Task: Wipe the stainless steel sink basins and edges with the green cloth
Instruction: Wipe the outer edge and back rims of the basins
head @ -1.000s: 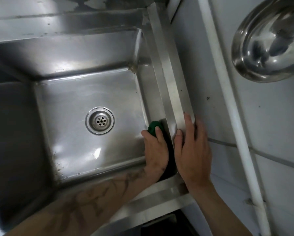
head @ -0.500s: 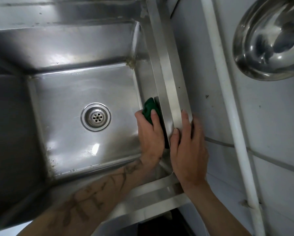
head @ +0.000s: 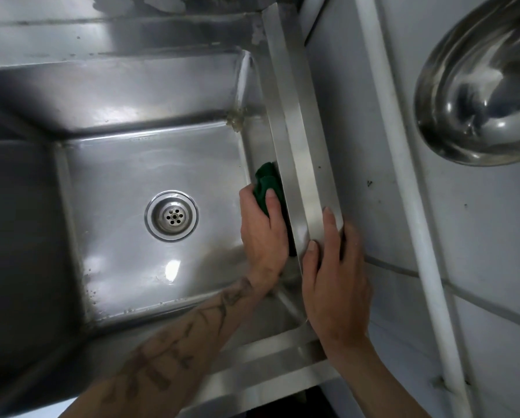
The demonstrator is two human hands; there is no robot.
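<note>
While the left hand (head: 263, 233) is gripping the green cloth (head: 267, 182) with thumb and a finger curled round the wad, it is pressing that cloth against the right inner wall of the sink basin (head: 132, 176), just under the rim and well above the basin floor. Bunching the cloth this way is probably putting the pressure on one small patch, which suits a steep wall better than a flat spread would.

The right hand (head: 334, 282) is lying along the right edge (head: 298, 131) with fingers extended and grasping nothing. It is likely bracing the person leaning over the basin, and it is sitting beside the working hand, not in the cloth's way.

Brownish grime (head: 236, 120) is sitting in the far right corner, up the wall from the cloth, and specks are lining the near floor seam, so the wiping looks far from finished. The drain (head: 172, 215) is lying apart from both hands, and a steel bowl (head: 479, 86) is showing outside the sink on the right.
</note>
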